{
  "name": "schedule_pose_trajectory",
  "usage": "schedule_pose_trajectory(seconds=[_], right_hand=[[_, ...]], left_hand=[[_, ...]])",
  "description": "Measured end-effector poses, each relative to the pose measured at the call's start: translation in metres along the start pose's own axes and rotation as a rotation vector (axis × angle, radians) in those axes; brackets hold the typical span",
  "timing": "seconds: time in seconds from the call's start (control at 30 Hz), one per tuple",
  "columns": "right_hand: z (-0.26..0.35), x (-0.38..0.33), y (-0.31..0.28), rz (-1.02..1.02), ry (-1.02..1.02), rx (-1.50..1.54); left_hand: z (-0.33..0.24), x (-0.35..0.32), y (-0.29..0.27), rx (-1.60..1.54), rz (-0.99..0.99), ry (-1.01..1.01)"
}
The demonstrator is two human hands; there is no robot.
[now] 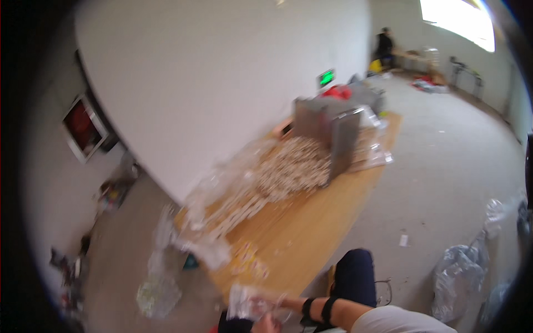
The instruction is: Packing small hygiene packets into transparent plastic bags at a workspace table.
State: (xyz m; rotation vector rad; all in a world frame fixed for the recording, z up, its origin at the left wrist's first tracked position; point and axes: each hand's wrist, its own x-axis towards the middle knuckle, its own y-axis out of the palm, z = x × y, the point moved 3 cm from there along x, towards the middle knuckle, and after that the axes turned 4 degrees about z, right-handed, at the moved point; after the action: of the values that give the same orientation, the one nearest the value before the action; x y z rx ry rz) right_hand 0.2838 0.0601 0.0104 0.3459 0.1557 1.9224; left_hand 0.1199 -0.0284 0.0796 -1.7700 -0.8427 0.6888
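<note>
A clear plastic bag [239,301] is at the near corner of the wooden table, its contents too blurred to make out. My right hand [262,304] grips it, the forearm with two black bands coming in from the right. Just below, my left hand [266,323] is closed at the bag's lower edge, partly cut off by the picture's edge. Several small yellow-and-white packets [248,261] lie on the table beyond my hands. Farther up the table spreads a heap of small pale pieces [294,166], their kind too small to tell.
A grey box [338,133] stands behind the heap on the wooden table [327,222]. Crumpled clear plastic [208,250] hangs over the table's left edge. Filled plastic bags [158,297] [458,277] stand on the floor either side. A person [384,44] sits far back.
</note>
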Motion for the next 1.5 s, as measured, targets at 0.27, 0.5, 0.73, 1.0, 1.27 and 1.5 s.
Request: schedule_pose_trajectory(seconds=[0.27,0.5,0.73,1.0,1.27,1.5], right_hand=[[-0.011,-0.017,0.033,-0.066,-0.005,-0.308],[0.037,-0.014,0.041,-0.035,0.155,-0.539],[0.040,-0.010,0.051,-0.330,0.481,0.281],[0.012,-0.016,0.036,-0.229,0.454,0.293],[-0.028,-0.015,0.037,-0.025,0.233,-1.243],[-0.021,-0.028,0.029,0.207,-0.111,-1.506]], left_hand=[[-0.053,0.026,-0.019,-0.422,0.289,0.262],[0.084,0.069,-0.043,-0.201,-0.270,-0.155],[0.088,0.074,-0.020,-0.453,0.008,-0.074],[0.074,0.075,-0.029,-0.332,0.063,-0.158],[0.065,0.072,-0.036,-0.184,0.061,-0.152],[0.042,0.076,-0.041,-0.095,0.029,-0.182]])
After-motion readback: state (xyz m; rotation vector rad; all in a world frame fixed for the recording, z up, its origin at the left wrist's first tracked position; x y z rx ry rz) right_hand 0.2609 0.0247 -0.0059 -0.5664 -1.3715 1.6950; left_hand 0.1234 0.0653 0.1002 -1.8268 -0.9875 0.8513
